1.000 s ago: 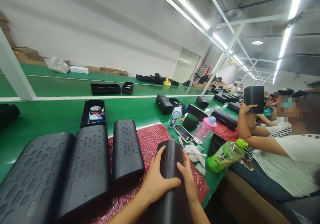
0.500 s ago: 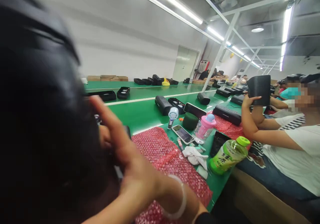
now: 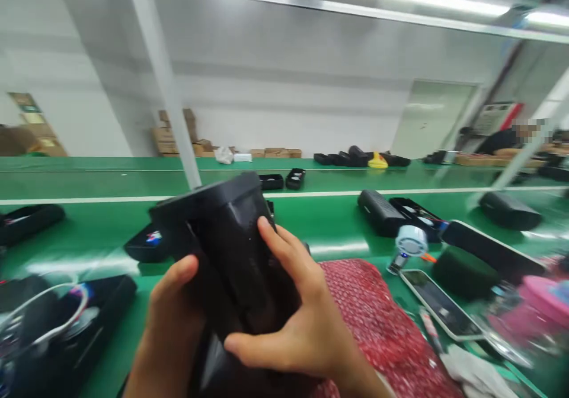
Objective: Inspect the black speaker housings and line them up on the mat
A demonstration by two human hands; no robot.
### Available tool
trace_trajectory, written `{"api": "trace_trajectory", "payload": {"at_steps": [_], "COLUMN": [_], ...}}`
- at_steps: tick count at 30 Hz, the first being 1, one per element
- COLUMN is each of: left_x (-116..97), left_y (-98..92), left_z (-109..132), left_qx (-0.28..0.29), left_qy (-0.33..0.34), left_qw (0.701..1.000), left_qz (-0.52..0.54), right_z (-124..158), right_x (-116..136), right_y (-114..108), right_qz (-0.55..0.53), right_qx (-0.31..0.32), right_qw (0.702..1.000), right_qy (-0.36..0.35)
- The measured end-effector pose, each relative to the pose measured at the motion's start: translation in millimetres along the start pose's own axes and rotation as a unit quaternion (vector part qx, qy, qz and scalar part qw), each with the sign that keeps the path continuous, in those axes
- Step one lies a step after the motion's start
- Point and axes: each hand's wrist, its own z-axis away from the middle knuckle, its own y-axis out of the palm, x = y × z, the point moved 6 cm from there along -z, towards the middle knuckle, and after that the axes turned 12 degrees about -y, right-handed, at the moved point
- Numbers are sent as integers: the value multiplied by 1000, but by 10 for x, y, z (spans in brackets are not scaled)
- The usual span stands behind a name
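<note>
A black plastic housing (image 3: 240,255) is held up in front of me, tilted, with its inner side partly facing the camera. My left hand (image 3: 171,315) grips its left side, thumb on the edge and the other fingers hidden behind it. On the right side, my right hand (image 3: 297,309) holds it with the thumb low and the index finger near the top. Red bubble wrap (image 3: 377,321) lies on the green table (image 3: 329,220) beyond my right hand. A black shell with white cables (image 3: 89,327) rests at the lower left.
To the right are a phone (image 3: 440,303), a small light-blue fan (image 3: 411,241), a pink-topped bottle (image 3: 542,303) and a white cloth (image 3: 478,371). More black housings (image 3: 380,211) stand farther back. A white post (image 3: 164,83) rises at the left.
The view has swung left. The black housing has moved from close at the left to the middle, farther from the camera, and my left hand now shows. The neighbouring person at the right has left the view.
</note>
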Motion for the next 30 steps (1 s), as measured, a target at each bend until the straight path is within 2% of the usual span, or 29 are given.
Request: {"api": "trace_trajectory", "payload": {"at_steps": [3,9,13,15,19,22,24,26,30], "left_x": [-117,-71,-61,-46,-72,-49,-45,-74,-77], "left_y": [-19,99,151,181,245,279,231,197,292], "left_z": [19,42,92,91,94,117,143,169,159], "left_qx": [39,98,110,85,-7,-51,-116,-162,-118], "left_qy": [4,-36,-65,-74,-24,-39,-52,-32,11], "left_qw": [999,994,992,994,999,998,992,986,989], "left_qz": [6,15,7,-5,-39,-30,-22,-23,-86], "right_z": [39,83,93,105,142,148,137,116,81], "right_x": [-56,39,49,41,33,48,35,3,-99], "right_y": [56,95,99,96,65,38,37,34,6], "right_qz": [34,38,43,31,36,27,-32,-121,-233], "right_qx": [11,-12,0,5,16,15,1,-33,-94], "right_qw": [999,999,998,999,999,999,998,990,964], "right_qy": [9,3,35,36,28,35,54,69,88]}}
